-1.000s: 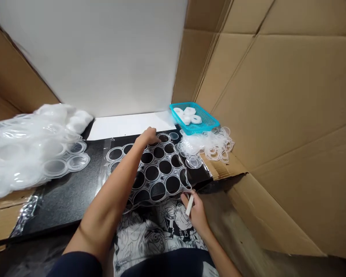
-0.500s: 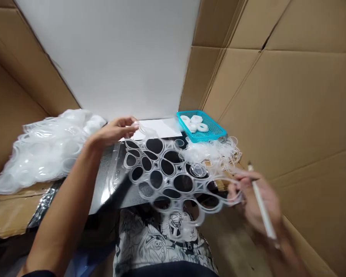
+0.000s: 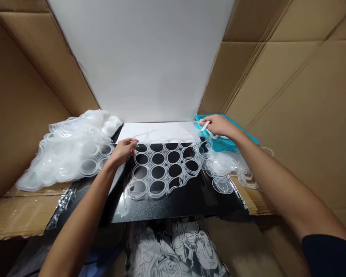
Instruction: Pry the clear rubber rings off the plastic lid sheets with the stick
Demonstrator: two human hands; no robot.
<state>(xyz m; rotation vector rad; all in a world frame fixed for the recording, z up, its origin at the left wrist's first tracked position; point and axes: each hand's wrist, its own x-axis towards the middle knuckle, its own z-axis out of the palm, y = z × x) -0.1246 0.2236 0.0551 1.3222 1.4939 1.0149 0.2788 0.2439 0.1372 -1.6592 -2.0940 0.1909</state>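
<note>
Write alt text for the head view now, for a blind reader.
The left hand pinches the left edge of a clear sheet of joined rings spread over a black surface; the right hand, holding a white stick, is near its far right corner. A translucent pile lies left, loose rings and a blue basket right.

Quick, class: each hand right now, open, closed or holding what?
Left hand: closed, pinching the ringed sheet near its far-left corner.
Right hand: closed on a white stick; whether it also grips the sheet cannot be told.
</note>
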